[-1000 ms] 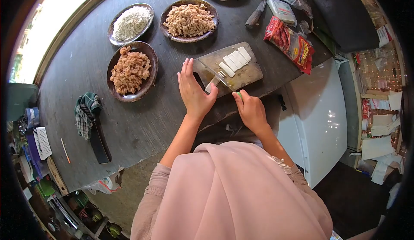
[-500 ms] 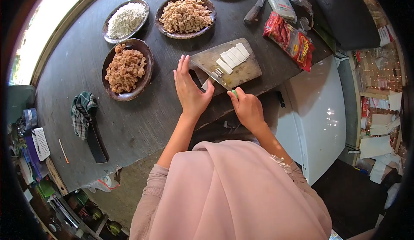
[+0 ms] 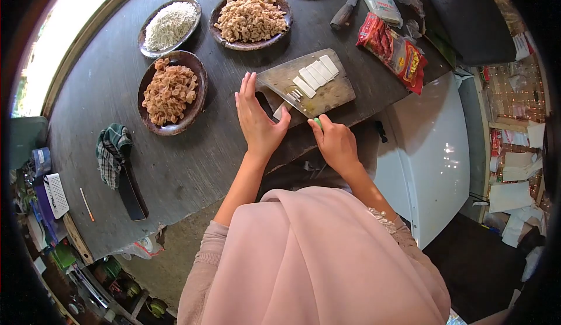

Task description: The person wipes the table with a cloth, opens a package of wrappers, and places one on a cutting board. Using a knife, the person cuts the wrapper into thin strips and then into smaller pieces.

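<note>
In the head view, the right hand (image 3: 336, 145) is closed round the green handle of a knife (image 3: 300, 109), its blade lying slantwise over a wooden cutting board (image 3: 338, 98). The left hand (image 3: 262, 127) stands mostly open, fingers straight at the board's left end, thumb at a white piece (image 3: 281, 111) beside the blade; how firmly it presses, I cannot tell. Small white strips (image 3: 296, 95) lie just past the blade, with a row of white slabs (image 3: 315, 75) beyond.

The thumb is so near the edge that a slip of the piece could bring a cut. The board sits close to the rim of the surface (image 3: 193, 167), so uneven pressure might tip or shift it.

Of the containers, one dark bowl (image 3: 202, 98) holds brownish curled pieces, another bowl (image 3: 252, 46) tan chunks; a plate (image 3: 142, 40) carries white shreds. A red packet (image 3: 392, 50) lies right of the board.
</note>
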A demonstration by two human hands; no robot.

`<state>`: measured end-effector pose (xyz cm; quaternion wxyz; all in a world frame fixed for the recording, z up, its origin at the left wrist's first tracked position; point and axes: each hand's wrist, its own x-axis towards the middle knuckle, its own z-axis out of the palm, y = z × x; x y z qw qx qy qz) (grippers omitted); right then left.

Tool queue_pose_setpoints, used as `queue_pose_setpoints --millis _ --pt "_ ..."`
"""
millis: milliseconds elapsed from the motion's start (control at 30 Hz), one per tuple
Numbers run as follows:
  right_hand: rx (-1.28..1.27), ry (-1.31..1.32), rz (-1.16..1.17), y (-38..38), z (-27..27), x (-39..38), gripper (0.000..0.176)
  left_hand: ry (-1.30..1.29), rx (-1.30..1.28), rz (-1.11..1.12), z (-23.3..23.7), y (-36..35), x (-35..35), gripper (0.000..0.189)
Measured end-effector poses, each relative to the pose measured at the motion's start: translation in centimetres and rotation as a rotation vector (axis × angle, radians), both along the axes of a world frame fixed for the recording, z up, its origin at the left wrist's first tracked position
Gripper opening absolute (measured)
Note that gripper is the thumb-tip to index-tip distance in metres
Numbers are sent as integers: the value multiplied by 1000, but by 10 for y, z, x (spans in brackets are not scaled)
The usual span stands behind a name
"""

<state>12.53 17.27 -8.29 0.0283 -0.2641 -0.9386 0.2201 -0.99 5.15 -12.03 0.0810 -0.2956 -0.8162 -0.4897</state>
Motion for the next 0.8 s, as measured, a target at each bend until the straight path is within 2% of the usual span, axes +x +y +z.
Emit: queue_pose_setpoints --millis 233,467,633,800 --pt "-222 98 -78 7 9 7 41 33 -16 15 -1 0 -1 89" --pt "-321 -63 -39 11 13 13 35 2 1 19 0 -1 -1 88" --pt "-448 48 23 22 15 20 24 40 -10 32 -2 1 -1 88" --pt "-475 172 49 21 10 25 24 50 -42 46 -2 2 -1 87"
